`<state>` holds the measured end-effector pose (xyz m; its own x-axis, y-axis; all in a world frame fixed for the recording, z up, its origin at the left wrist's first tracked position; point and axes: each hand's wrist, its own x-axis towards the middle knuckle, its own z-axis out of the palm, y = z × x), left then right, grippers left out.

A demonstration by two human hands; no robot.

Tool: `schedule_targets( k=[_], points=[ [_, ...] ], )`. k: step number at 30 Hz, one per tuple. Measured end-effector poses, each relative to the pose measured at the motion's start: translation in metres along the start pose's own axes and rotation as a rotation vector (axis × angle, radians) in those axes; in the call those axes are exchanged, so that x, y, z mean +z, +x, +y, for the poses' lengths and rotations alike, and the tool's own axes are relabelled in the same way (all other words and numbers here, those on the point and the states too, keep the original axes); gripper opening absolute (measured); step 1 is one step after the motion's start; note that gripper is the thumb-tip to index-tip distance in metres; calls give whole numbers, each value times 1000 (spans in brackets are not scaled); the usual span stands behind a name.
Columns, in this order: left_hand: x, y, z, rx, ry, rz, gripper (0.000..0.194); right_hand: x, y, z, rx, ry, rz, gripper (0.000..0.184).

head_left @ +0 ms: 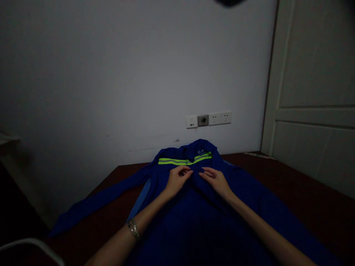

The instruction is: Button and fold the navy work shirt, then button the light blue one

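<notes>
Just below the grey-centred lime stripe (172,162), the left hand (176,180) and right hand (218,181) pinch the creased blue cloth jacket (246,194).

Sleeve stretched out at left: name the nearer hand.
Left. The left hand is over the jacket, right of that sleeve; the right hand is farther right, also over the jacket.

Blue jacket (188,208): lower end lost in shadow. Chest print (200,152): too small to read. White curved object (33,241): cropped, blurred.
</notes>
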<state>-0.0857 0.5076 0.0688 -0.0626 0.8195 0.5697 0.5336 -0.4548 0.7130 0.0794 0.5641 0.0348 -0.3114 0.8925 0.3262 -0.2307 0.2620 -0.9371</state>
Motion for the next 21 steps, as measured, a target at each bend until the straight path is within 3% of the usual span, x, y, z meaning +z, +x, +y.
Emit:
schedule_targets(
  k=[5, 9, 13, 18, 21],
  points=[
    [38, 19, -2, -132, -230, 9, 25, -12, -2, 0, -126, -150, 41, 41],
    [54, 25, -1, -228, -426, 52, 24, -16, 0, 4, -158, -158, 58, 39],
    [52, 27, -2, -280, -488, 49, 21, -16, 1, 3, -165, -141, 74, 38],
    [43, 24, -6, -311, -554, 6, 21, -13, -3, -5, -63, -126, 20, 43],
    [38, 24, -10, -361, -647, -23, 21, -14, -4, -9, -126, -145, 11, 41]
  ],
)
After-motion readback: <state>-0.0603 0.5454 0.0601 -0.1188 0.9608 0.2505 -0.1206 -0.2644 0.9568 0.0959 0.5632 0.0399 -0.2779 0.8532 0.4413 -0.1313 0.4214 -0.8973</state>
